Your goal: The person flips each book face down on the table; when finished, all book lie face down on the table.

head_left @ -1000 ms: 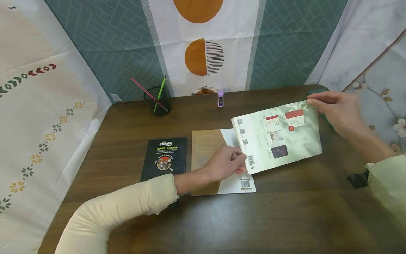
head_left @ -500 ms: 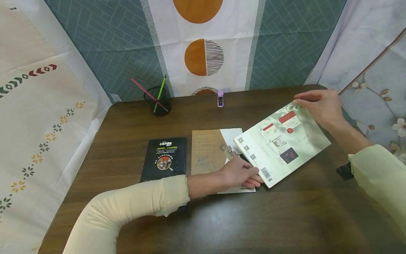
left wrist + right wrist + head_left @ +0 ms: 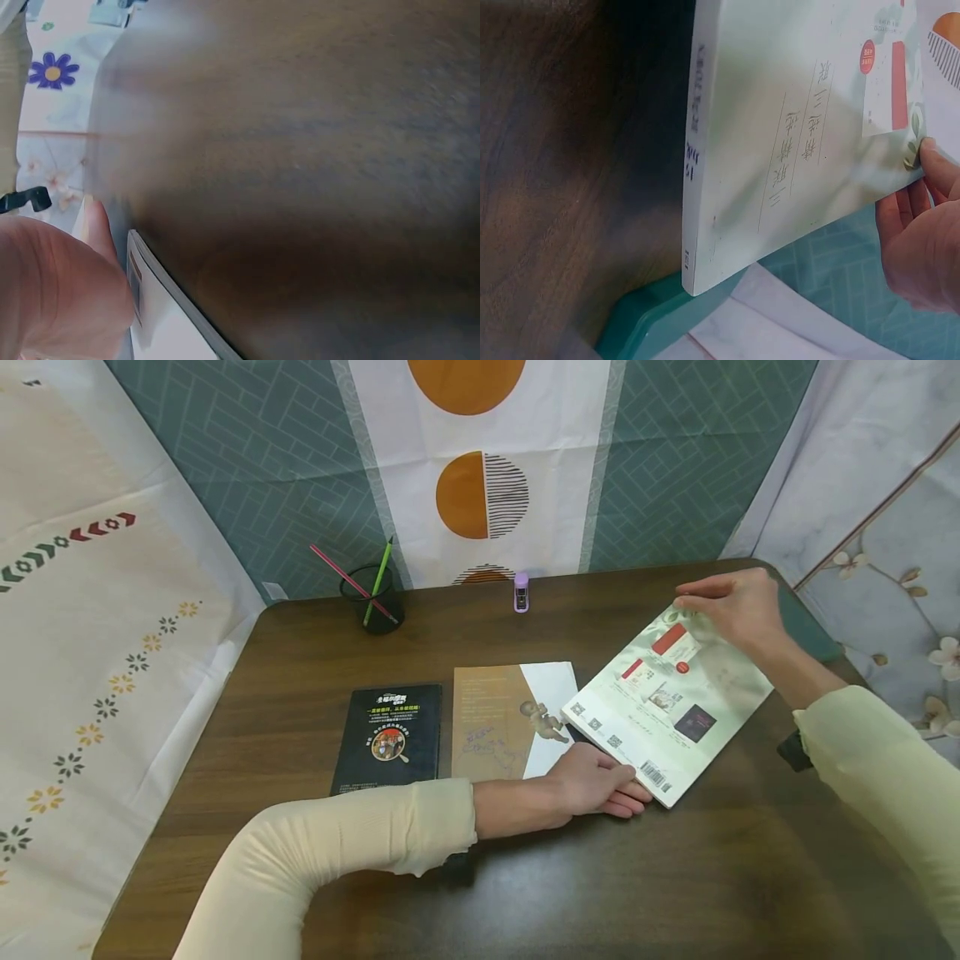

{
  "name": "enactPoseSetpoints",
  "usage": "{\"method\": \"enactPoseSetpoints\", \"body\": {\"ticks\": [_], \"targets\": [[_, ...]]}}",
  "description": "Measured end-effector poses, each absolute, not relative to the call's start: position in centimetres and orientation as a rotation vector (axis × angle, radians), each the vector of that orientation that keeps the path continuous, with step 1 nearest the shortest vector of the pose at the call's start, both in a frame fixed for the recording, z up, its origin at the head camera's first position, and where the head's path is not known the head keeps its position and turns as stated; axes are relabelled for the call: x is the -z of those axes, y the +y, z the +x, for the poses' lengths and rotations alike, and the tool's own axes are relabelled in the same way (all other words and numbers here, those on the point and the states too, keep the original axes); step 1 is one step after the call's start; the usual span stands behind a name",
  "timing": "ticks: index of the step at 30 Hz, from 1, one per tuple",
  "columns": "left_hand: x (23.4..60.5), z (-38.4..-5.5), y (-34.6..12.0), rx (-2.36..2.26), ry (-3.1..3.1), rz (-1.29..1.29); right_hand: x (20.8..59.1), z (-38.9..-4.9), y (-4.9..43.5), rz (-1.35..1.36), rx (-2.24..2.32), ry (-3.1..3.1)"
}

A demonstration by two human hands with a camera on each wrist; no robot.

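A pale green book (image 3: 660,710), its back cover marked with red labels and a barcode, is held slanted above the table's right half. At its upper corner my right hand (image 3: 738,610) pinches the cover between thumb and fingers. My left hand (image 3: 596,781) holds the lower left edge, thumb near the barcode and fingers partly beneath. The right wrist view shows the book's white spine (image 3: 694,157) and the right hand's grip at the far corner. Left of it, a brown and white book (image 3: 487,718) lies flat, its lower part hidden by the left arm.
A black book (image 3: 390,735) lies farther left, partly behind the left sleeve. Toward the back are a black mesh pen cup (image 3: 382,610) with a pink and a green pencil, and a small purple-capped container (image 3: 521,593). A green object (image 3: 806,627) stands at the right edge.
The green book has turned so its lower left corner points toward the front, and it has come lower. My left hand moved right and forward-down with it; my right hand shifted left.
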State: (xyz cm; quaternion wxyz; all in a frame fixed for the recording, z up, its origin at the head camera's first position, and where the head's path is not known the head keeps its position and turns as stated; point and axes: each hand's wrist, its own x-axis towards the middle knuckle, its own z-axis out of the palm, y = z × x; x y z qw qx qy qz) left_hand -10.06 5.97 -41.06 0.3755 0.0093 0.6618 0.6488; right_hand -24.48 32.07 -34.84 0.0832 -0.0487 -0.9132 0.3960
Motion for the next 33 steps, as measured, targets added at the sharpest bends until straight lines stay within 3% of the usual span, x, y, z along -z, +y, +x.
{"method": "enactPoseSetpoints", "body": {"ticks": [33], "targets": [[40.7, -9.4, 7.8, -1.6, 1.639, -0.061, 39.0, -26.9, 30.6, -0.136, -1.263, -2.825]]}}
